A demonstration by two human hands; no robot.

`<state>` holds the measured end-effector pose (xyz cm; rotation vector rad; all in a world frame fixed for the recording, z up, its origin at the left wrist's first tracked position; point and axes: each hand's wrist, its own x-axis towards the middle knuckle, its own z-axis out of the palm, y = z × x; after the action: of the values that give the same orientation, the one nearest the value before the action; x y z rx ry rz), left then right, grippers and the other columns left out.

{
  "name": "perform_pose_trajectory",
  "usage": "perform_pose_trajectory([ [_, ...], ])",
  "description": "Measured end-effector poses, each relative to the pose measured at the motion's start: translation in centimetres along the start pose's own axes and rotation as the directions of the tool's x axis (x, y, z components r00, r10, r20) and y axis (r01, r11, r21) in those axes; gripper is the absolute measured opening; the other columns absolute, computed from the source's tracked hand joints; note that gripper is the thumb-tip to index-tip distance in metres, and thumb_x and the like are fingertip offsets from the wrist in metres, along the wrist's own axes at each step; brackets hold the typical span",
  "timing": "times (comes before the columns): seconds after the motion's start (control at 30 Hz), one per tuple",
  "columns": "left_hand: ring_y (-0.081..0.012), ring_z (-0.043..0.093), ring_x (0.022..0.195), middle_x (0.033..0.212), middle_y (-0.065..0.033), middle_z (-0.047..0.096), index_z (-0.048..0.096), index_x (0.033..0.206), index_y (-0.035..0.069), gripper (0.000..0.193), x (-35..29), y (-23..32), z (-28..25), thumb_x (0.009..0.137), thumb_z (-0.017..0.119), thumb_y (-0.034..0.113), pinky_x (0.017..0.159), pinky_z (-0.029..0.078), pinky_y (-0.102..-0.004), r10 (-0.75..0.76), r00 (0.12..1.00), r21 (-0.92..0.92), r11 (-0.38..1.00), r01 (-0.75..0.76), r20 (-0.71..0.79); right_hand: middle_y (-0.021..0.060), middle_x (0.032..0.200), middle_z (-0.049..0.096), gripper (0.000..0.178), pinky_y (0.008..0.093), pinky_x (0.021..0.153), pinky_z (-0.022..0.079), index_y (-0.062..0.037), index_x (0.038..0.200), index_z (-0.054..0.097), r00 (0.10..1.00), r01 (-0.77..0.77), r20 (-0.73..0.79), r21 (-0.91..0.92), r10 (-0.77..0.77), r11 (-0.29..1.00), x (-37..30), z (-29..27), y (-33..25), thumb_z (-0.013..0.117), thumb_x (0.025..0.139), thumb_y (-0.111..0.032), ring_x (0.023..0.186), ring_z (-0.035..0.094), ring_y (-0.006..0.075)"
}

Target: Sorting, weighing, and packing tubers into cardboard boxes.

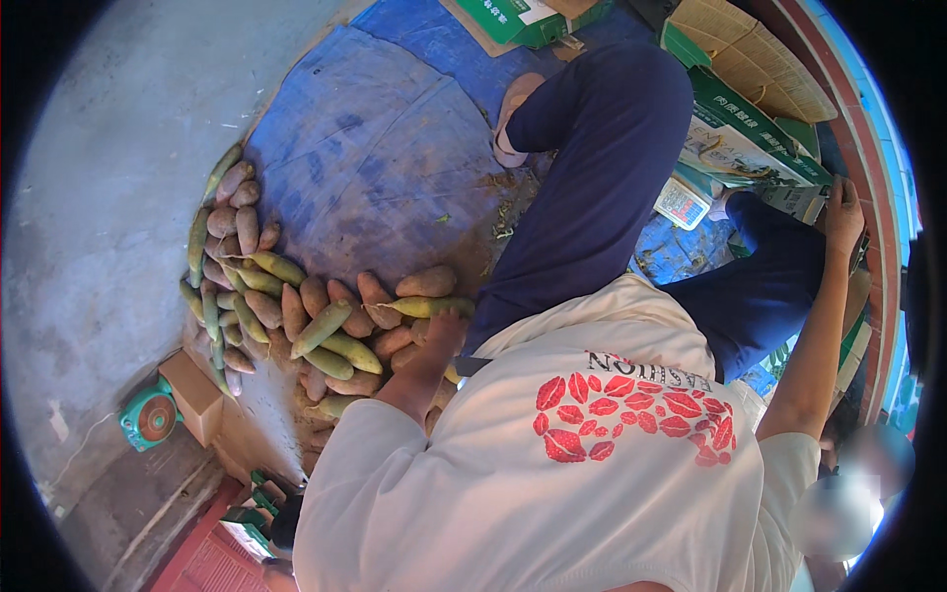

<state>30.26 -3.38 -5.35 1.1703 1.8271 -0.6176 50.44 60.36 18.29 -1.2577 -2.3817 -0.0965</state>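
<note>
Care with the long green radish (412, 307), which lay crosswise on the right side of the root pile (293, 314) by the blue tarp (370, 158), probably called for a whole-palm hold near its middle, so it could rise without scraping the reddish-brown sweet potatoes (426, 282) crowded beside it. The left hand (449, 328) was at its right end, though whether the fingers pinched it could not be told; the right hand (844, 209) was beside the green carton (738, 123), its grip equally unclear. The radish looked slender, yellowish green and tapered leftward.
</note>
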Motion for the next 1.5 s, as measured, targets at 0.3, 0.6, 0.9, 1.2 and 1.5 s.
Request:
perform_pose_trajectory([
  [0.3, -0.0283, 0.055, 0.100, 0.106, -0.0159, 0.055, 0.050, 0.110, 0.006, 0.039, -0.7, -3.2, -0.8, 0.074, 0.059, 0.018, 0.081, 0.045, -0.0381, -0.226, 0.974, -0.403, 0.893, 0.201, -0.016, 0.0115, 0.090, 0.062, 0.026, 0.0332, 0.071, 0.046, -0.0112, 0.099, 0.060, 0.992, 0.104, -0.057, -0.068, -0.108, 0.992, 0.1, -0.2, 1.3, 0.050, 0.086, -0.031, 0.082, 0.061, 0.0271],
  [0.6, -0.0267, 0.057, 0.096, 0.102, -0.0161, 0.059, 0.049, 0.114, 0.008, 0.057, -1.5, -9.6, -4.6, 0.064, 0.073, 0.021, 0.080, 0.044, -0.0330, -0.391, 0.917, -0.932, 0.354, 0.076, -0.074, 0.0085, 0.085, 0.064, 0.026, 0.0279, 0.069, 0.046, -0.0079, 0.101, 0.061, 0.993, 0.013, -0.116, 0.094, -0.002, 0.996, -0.3, -0.2, 0.4, 0.051, 0.087, -0.028, 0.080, 0.062, 0.0178],
  [0.9, -0.0149, 0.052, 0.092, 0.100, -0.0062, 0.055, 0.049, 0.110, 0.004, 0.047, -4.2, -11.2, -24.0, 0.067, 0.068, 0.004, 0.081, 0.042, -0.0266, -0.689, 0.470, -0.802, 0.285, -0.525, -0.553, 0.0095, 0.082, 0.062, 0.017, 0.0243, 0.069, 0.045, -0.0042, 0.096, 0.062, 0.977, 0.042, -0.205, 0.416, 0.049, 0.908, -1.1, -0.9, -2.9, 0.056, 0.085, -0.015, 0.075, 0.059, 0.0109],
  [1.2, -0.0148, 0.049, 0.097, 0.105, -0.0071, 0.052, 0.046, 0.113, 0.001, 0.047, -7.9, -2.1, -46.4, 0.071, 0.067, 0.003, 0.085, 0.040, -0.0274, -0.522, 0.267, -0.390, 0.139, -0.910, -0.810, 0.0163, 0.084, 0.062, 0.015, 0.0326, 0.069, 0.046, -0.0032, 0.093, 0.061, 1.000, 0.004, 0.015, 0.434, -0.012, 0.901, -1.4, -3.0, -6.8, 0.057, 0.081, -0.012, 0.077, 0.061, 0.0273],
  [1.5, -0.0175, 0.052, 0.095, 0.101, -0.0110, 0.053, 0.047, 0.108, -0.001, 0.044, -0.3, 11.7, -55.1, 0.072, 0.069, 0.010, 0.083, 0.042, -0.0275, -0.123, 0.438, -0.446, 0.039, -0.894, -0.890, 0.0156, 0.086, 0.061, 0.014, 0.0358, 0.070, 0.045, -0.0021, 0.089, 0.060, 0.998, 0.036, 0.026, 0.451, -0.054, 0.892, -1.2, -3.3, -6.9, 0.056, 0.078, -0.010, 0.079, 0.058, 0.0324],
])
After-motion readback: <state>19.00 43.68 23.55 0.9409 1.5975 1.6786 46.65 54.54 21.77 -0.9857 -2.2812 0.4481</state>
